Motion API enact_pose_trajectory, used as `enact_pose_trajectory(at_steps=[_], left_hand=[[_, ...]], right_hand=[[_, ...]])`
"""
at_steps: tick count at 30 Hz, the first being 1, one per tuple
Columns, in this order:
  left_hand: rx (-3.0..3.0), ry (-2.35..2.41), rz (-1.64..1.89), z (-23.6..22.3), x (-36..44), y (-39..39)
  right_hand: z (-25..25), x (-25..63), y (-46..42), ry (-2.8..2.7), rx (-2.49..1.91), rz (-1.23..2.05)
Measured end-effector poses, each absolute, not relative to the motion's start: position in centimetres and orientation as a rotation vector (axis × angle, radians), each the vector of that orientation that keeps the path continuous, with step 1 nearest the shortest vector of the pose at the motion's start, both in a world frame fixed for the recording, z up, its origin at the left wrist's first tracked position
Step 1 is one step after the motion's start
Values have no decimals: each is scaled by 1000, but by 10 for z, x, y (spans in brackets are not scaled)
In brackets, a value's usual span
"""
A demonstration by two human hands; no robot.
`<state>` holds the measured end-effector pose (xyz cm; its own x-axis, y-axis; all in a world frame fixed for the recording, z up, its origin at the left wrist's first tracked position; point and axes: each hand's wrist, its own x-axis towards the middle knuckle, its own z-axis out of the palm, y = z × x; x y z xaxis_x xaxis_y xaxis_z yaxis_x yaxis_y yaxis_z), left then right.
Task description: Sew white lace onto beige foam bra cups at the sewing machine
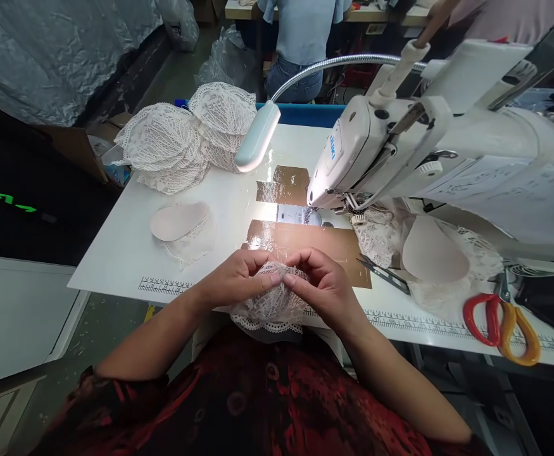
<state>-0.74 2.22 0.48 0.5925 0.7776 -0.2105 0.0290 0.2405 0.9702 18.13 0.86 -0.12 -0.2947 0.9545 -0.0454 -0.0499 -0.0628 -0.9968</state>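
Observation:
A white lace bra cup [271,307] with a scalloped lower border hangs over the table's front edge, close to my body. My left hand [244,277] pinches its upper edge between thumb and fingers. Opposite it, my right hand [321,285] pinches the same edge, the two thumb tips almost meeting. What the fingertips hold behind the lace is hidden. Beyond my hands stands a white sewing machine [347,152], its needle area lit by a lamp [258,136] on a bendy neck.
Stacked lace cups [163,142] lie back left, a smooth foam cup [179,221] before them. Right of the machine's needle are lace pieces, another foam cup [433,250], thread snips [384,273] and red-and-orange scissors [502,323]. A person [304,38] sits at a far table.

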Motion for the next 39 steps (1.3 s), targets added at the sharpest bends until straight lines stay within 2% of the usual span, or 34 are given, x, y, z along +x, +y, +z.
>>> enact_pose_trajectory(at_steps=[16,25,39], left_hand=[[1276,959,709,2,-4,28],[1343,921,687,6,-3,30],[1666,893,786,8,6,32]], right_hand=[[-11,183,17,-1354,-1030,1463],[-1,186,18,-1609,-1184,1245],[2,198,18,-1619,-1173,1286]])
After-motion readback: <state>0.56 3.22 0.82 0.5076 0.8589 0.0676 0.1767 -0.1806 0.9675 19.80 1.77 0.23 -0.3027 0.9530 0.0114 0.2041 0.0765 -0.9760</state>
